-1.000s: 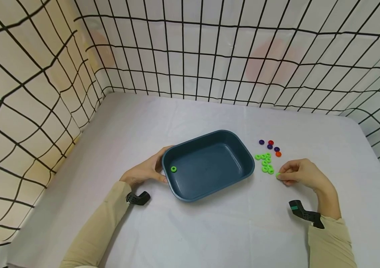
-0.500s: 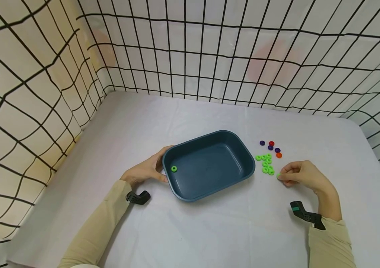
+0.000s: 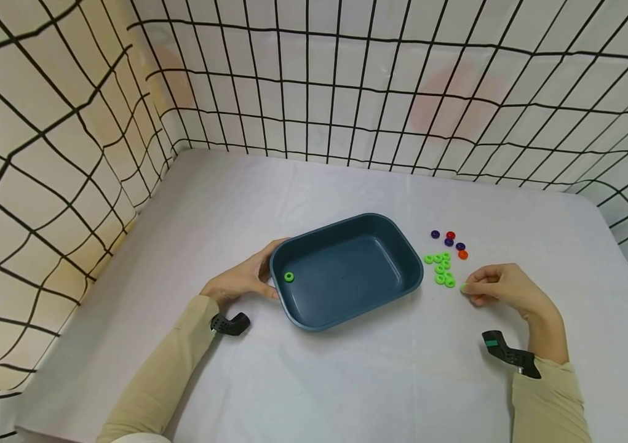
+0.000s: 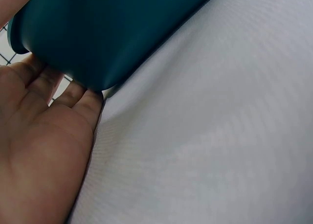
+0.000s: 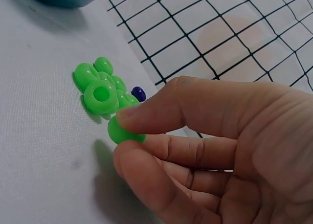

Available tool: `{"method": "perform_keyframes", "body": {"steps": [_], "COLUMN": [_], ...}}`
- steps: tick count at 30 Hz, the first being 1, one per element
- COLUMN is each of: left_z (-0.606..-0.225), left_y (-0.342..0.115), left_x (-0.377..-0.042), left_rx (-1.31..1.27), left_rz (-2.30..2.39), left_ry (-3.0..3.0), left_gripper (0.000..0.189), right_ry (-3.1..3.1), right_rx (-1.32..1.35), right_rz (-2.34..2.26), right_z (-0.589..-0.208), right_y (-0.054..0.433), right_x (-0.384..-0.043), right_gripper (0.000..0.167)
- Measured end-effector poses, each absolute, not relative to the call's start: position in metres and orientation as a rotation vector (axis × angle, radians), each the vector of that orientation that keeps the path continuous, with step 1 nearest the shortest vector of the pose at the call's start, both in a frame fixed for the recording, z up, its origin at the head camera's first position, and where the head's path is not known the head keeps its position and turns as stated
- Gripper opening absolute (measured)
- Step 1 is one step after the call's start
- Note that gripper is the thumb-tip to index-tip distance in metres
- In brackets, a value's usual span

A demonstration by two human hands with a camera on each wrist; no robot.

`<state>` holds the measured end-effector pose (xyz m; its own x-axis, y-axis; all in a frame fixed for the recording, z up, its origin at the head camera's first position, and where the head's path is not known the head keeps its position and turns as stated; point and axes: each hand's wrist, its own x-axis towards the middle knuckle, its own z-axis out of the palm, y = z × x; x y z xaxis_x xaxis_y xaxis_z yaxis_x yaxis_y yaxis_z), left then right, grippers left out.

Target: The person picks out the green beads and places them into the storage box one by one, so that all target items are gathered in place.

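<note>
Between thumb and fingertips my right hand [image 3: 504, 288] pinches a green ring bead [image 5: 122, 130], just above the cloth. Right beside it lies a cluster of green ring beads [image 5: 100, 96], loosely bunched on the table. My left hand [image 3: 244, 277] holds the left end of a dark blue rectangular tub [image 3: 349, 261], its thumb on the near side and its fingers around the far side. In the left wrist view these fingertips [image 4: 88, 104] press against the tub's outer wall. Inside the tub, near its left end, lies one green ring bead [image 3: 289, 277].
Behind the green cluster lie several dark purple beads [image 3: 435, 234], a red bead [image 3: 451, 235] and an orange bead [image 3: 462, 254]. A white cloth [image 3: 325, 381] covers the table. Black netting [image 3: 325, 83] stands along the back and both sides.
Both hands keep their holds with hardly any movement. The whole head view has shifted very slightly.
</note>
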<state>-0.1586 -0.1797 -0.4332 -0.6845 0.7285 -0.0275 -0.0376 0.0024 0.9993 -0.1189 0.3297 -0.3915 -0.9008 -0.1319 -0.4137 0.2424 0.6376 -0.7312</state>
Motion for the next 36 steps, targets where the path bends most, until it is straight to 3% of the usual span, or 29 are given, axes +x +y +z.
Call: {"method": "perform_keyframes", "body": {"steps": [28,36], "left_z": [-0.4338,-0.4318], "left_y": [-0.1798,-0.1787], "left_x": [-0.1592,-0.1581], "left_rx": [0.709,0.701], "left_rz": [1.741,1.741], "left_ry": [1.724,1.723], "left_gripper": [0.117,0.117], "right_ry": [2.387,2.365], "right_rx": [0.106,0.103], "right_rz": [-1.45,-1.526], "right_z": [-0.3852,-0.3842], "right_y": [0.3267,0.3262], "right_x": [-0.1177,-0.1181], "right_gripper": [0.021,0.005]}}
